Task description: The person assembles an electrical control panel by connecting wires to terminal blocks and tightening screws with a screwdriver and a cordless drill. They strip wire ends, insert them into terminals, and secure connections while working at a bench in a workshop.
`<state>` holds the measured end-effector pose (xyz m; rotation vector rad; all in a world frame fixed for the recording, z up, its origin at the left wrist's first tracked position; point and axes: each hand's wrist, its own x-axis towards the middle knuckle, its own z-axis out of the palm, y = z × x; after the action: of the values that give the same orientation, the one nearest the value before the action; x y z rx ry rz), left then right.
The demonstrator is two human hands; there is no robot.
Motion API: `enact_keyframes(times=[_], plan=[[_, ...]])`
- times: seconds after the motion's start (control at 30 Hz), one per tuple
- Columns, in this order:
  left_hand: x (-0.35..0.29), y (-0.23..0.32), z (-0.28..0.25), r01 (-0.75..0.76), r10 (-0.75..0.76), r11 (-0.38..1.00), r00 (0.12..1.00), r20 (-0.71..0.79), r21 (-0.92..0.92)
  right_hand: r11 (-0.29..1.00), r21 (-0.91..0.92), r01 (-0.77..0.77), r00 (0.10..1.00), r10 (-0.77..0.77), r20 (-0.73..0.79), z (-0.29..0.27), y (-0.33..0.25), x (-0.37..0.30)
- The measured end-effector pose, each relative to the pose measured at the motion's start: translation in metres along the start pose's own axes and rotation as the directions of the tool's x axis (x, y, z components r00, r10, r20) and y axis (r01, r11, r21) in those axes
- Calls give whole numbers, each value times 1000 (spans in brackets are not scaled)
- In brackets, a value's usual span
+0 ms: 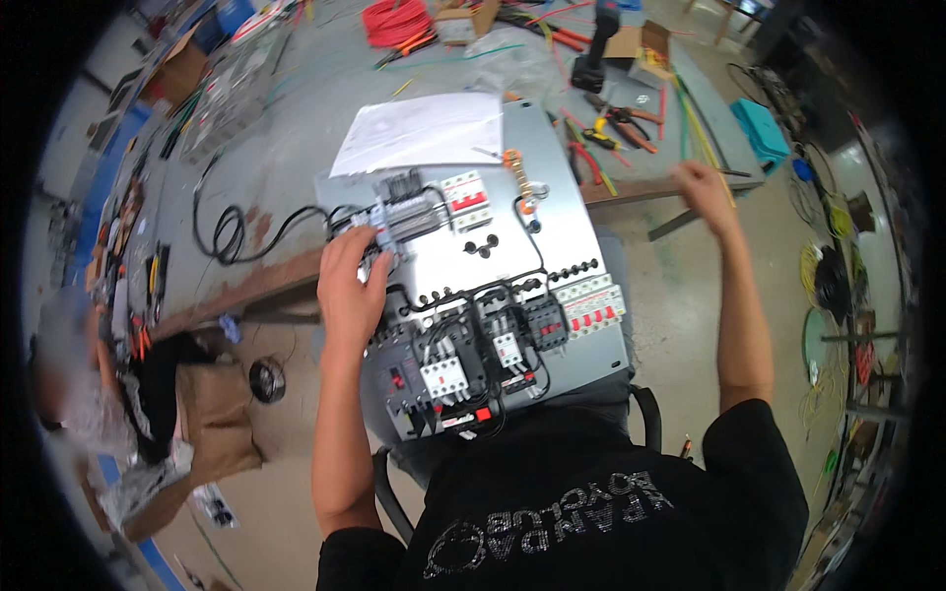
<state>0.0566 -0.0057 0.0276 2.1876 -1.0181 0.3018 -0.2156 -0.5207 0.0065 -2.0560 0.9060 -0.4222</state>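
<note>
A grey metal panel (576, 231) with electrical parts leans between my lap and the workbench. At its upper left edge my left hand (352, 283) has its thumb and fingers around a grey terminal block (381, 229). Off the panel's right side, my right hand (704, 194) is raised and closed; what it holds, if anything, cannot be made out. A circuit breaker with red levers (467, 201) sits beside the terminal row. Lower down are a white-fronted contactor (445, 377), a smaller contactor (507, 350), a dark breaker (399, 379) and a row of red-levered breakers (593, 307), with black wires between.
White paper (419, 133) lies across the panel's far edge and the workbench (305, 118). Beyond are a red wire coil (397, 22), a power drill (594, 49) and pliers (629, 128). A teal case (759, 133) is at right. Another person (74, 364) is at far left.
</note>
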Motion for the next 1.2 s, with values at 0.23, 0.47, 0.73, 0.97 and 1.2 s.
enact_keyframes(times=[0.23, 0.47, 0.73, 0.97, 1.2], plan=[[11, 24, 20, -104, 91, 986, 990, 105, 130, 991, 74, 111, 961, -126, 245, 92, -28, -58], [20, 16, 41, -146, 111, 954, 983, 144, 260, 993, 15, 117, 983, -118, 141, 137, -23, -82], [30, 5, 61, -162, 118, 938, 980, 158, 307, 993, -49, 108, 987, -101, 124, 146, -23, -94], [30, -2, 63, -165, 122, 915, 983, 137, 368, 968, -156, 194, 979, -182, 93, 151, -24, -85], [31, -2, 60, -163, 120, 918, 983, 138, 362, 913, -275, 302, 953, -293, 76, 158, -21, -79]])
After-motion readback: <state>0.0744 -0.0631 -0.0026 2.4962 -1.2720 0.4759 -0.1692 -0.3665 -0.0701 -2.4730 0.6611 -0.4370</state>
